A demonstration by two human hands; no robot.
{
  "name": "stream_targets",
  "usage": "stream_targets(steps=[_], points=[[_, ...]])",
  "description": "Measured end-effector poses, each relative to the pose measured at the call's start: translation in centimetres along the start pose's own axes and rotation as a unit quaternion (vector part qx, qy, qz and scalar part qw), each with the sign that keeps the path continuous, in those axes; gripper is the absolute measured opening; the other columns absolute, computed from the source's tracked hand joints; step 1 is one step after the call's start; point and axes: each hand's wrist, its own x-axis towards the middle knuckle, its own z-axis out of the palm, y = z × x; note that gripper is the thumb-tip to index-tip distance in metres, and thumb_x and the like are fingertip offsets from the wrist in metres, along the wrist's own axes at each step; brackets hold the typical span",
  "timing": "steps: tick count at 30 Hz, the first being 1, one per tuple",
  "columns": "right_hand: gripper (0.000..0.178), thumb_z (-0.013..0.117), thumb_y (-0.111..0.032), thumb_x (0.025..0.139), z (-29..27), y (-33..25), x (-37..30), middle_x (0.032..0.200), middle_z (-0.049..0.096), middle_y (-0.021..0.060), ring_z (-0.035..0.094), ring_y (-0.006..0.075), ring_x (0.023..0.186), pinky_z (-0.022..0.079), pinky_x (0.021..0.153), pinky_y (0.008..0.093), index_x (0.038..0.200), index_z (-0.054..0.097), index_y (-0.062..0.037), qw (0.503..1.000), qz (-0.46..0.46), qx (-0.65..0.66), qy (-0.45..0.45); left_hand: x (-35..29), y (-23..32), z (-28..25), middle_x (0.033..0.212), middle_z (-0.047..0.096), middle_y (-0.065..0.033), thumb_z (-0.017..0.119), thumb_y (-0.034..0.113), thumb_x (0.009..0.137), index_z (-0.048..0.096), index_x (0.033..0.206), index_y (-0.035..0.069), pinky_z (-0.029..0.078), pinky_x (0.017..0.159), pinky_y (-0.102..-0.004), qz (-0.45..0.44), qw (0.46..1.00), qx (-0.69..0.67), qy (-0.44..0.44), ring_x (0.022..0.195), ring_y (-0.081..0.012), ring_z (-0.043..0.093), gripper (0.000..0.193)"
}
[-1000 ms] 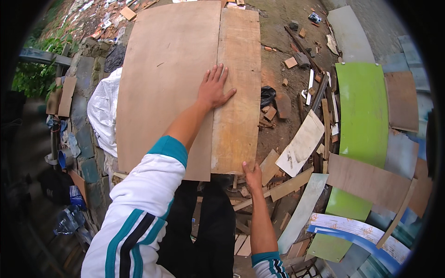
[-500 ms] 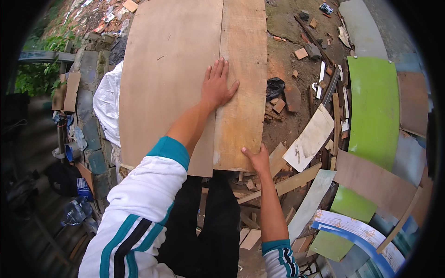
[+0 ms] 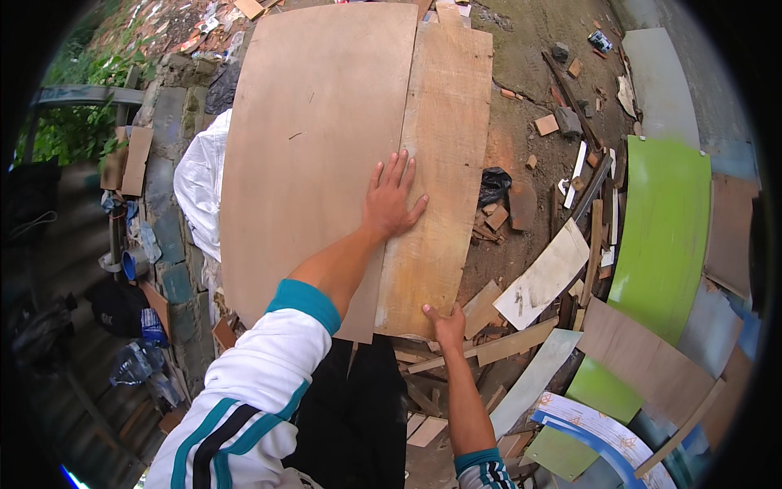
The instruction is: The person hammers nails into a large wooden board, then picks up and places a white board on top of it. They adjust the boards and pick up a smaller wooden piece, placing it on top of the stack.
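Note:
My left hand (image 3: 393,196) lies flat with spread fingers on a wide, pale brown plywood sheet (image 3: 305,163), its thumb reaching across the seam onto the strip alongside. That narrower, yellowish plywood strip (image 3: 440,138) runs lengthwise against the sheet's right side. At the strip's near right corner, my right hand (image 3: 448,328) grips the edge, thumb on top and the other fingers hidden underneath. The two near ends do not line up exactly; what supports the boards is mostly hidden.
A white sack (image 3: 202,183) and a block wall (image 3: 173,236) stand at the left. Wood scraps, brick pieces and a black plastic bag (image 3: 494,186) litter the ground at right, beside a long green panel (image 3: 664,236). A pale offcut (image 3: 544,273) lies closer in.
The view has shifted, so the boards' far ends now show. Both hands keep their hold, the left flat on the plywood, the right at the strip's near corner.

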Motion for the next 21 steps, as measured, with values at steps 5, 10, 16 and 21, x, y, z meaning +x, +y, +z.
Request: stream_targets(steps=[5,10,16,21], points=[[0.05,0.085,-0.017,0.08,-0.3,-1.2,0.1,0.116,0.072,0.0164,0.068,0.0257,0.105,0.05,0.094,0.0361,0.121,0.064,0.0032,0.997,0.023,0.051,-0.049,-0.3,-0.3,-0.2,0.165,0.024,-0.0182,0.053,0.049,0.096,0.03,0.157,0.003,0.012,0.124,-0.049,-0.006,1.0,-0.008,-0.01,0.154,-0.0309,0.02,0.079],[0.049,0.084,-0.011,0.08,-0.6,-1.5,0.5,0.116,0.072,0.0146,0.068,0.0241,0.105,0.051,0.094,0.0343,0.123,0.064,0.0031,0.992,0.061,0.082,-0.073,0.0,-0.2,-0.3,0.164,0.025,-0.0187,0.054,0.048,0.095,0.031,0.156,0.003,0.013,0.124,-0.05,-0.006,1.0,-0.023,-0.012,0.154,-0.0313,0.021,0.079],[0.046,0.083,-0.007,0.082,-0.7,-2.4,0.4,0.115,0.072,0.0137,0.069,0.0236,0.101,0.052,0.092,0.0339,0.122,0.064,0.0039,0.983,0.119,0.11,-0.084,-0.1,-0.5,-0.4,0.164,0.025,-0.0188,0.056,0.047,0.094,0.032,0.156,0.002,0.013,0.124,-0.0507,-0.007,0.999,-0.026,-0.016,0.154,-0.0317,0.021,0.08],[0.047,0.083,-0.008,0.081,-0.5,-1.4,0.4,0.115,0.072,0.0131,0.069,0.0229,0.102,0.052,0.093,0.034,0.122,0.064,0.0038,0.988,0.091,0.098,-0.076,0.0,-0.4,-0.4,0.164,0.024,-0.0197,0.056,0.047,0.094,0.032,0.155,0.001,0.012,0.124,-0.0511,-0.004,0.999,-0.038,-0.016,0.154,-0.0323,0.02,0.08]])
